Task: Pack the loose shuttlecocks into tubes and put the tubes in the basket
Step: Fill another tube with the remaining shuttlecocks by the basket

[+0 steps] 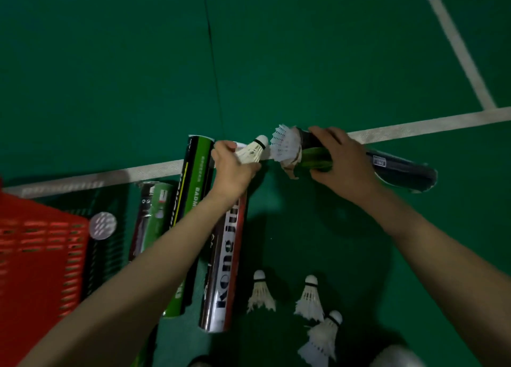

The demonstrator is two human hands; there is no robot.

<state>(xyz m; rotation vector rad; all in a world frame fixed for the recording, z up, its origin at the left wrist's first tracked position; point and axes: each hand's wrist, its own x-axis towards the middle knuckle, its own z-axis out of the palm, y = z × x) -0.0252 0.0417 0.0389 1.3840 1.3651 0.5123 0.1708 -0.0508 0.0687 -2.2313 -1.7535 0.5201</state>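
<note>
Red basket (pixel 41 242) far left; dark tube (pixel 401 167) lies on the floor (pixel 276 62).
Right hand (pixel 340 156) wraps its fingers round the tube; left hand (pixel 232 170) pinches a shuttlecock (pixel 250 152) beside its mouth. Aim cork-first and nest it gently into the feathers (pixel 284 145).

Silver-and-red tube (pixel 224 278), near centre: large dark lettering runs along its length and reads "Kongjiu" (the letters beyond that are covered and cannot be read). Green-and-black tube (pixel 197 173), just left of it: white capitals "BADM", with the rest of the word hidden; a line of small pale characters toward the far end is too blurred to read. Short tube (pixel 152 214), farther left: small printed marks and a white-and-red label, none legible. Dark tube (pixel 401 170), right: one small pale label, print too small to read.
</note>
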